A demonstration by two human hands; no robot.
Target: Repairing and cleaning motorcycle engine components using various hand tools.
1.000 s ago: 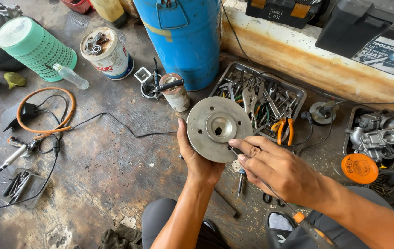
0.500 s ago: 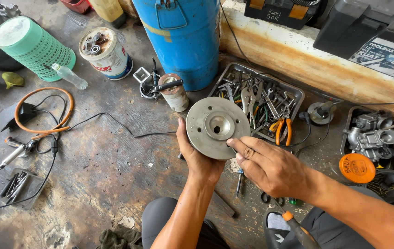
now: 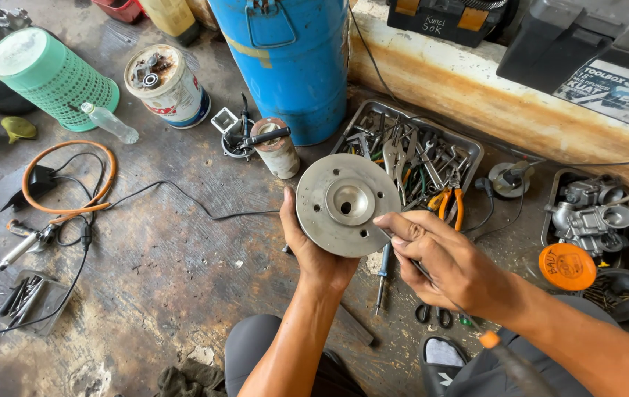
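Two hands work one grey metal disc (image 3: 348, 204): left hand (image 3: 314, 250) fingers clamped underneath, right hand (image 3: 443, 257) fingers pinched on a thin tool, orange round lid (image 3: 566, 266) nearby.

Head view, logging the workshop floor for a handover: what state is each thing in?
Metal disc: held up, face to camera, in left hand.
Right hand: fingertips at the disc's rim, gripping a thin tool.
Tool tray: open, full of pliers.
Paint can: open, parts inside.
Green basket: upside down.
Plastic bottle: lying on its side.
Orange hose: coiled.
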